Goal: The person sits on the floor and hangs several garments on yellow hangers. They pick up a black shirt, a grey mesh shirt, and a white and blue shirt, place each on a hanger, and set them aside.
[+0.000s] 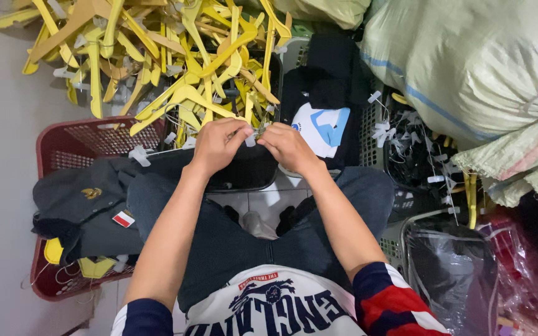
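My left hand (pixel 218 145) and my right hand (pixel 289 147) meet in front of me, above my knees in blue jeans. Both pinch a small white clip piece (pixel 251 139) between the fingertips, with a thin metal part just above it. Right behind the hands lies a big heap of yellow plastic hangers (pixel 175 56) with white clips. A black bin (pixel 250 171) sits under the hands.
A red basket (pixel 63 143) at my left holds dark folded garments (pixel 88 205). A black crate (pixel 406 155) at my right holds white clips. Dark clothes and a white-and-blue item (pixel 322 127) lie ahead. Large woven sacks (pixel 468 68) and plastic bags (pixel 456 274) stand at right.
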